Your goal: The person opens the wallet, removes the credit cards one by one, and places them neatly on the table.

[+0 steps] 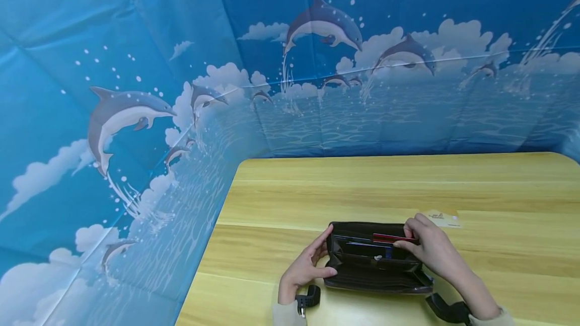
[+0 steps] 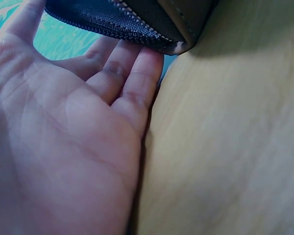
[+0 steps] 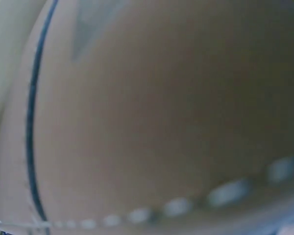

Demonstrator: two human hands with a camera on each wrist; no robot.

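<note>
Wallet [image 1: 367, 271] is lying toward 6 o'clock on the worktop, mouth gaping upward, long side running 9 to 3. Red card [image 1: 385, 238] is sticking up on the 1 o'clock side of its centre; lower edge is hiding, so depth in the slots [image 1: 351, 240] isn't reading. Blue card [image 1: 388, 252] is sitting just to its 6 o'clock.

Right hand [image 1: 428, 245] is coming in from 3 o'clock, thumb and fingers pinching the red card's 3 o'clock end. Right wrist view is giving only a blurred, stitched brown surface; no check on the pinch there.

Left hand [image 1: 308, 268] is gripping the wallet's 9 o'clock end: thumb on the near rim, fingers around the far corner and, per left wrist view, touching below the zip [image 2: 136, 18].

Doing it well, my read:
- Left hand should be bracing that end and holding the rims apart; a slack grip is letting the mouth fold in.
- The pinch is sitting off-centre, so the card is likely to be twisting. Should be moving it in line with its slot.
- Should be minding the blue card; rubbing could be dragging it along.

Loose card [image 1: 446, 219] is lying flat at 2 o'clock on the worktop [image 1: 254, 245], just beyond the right hand.
</note>
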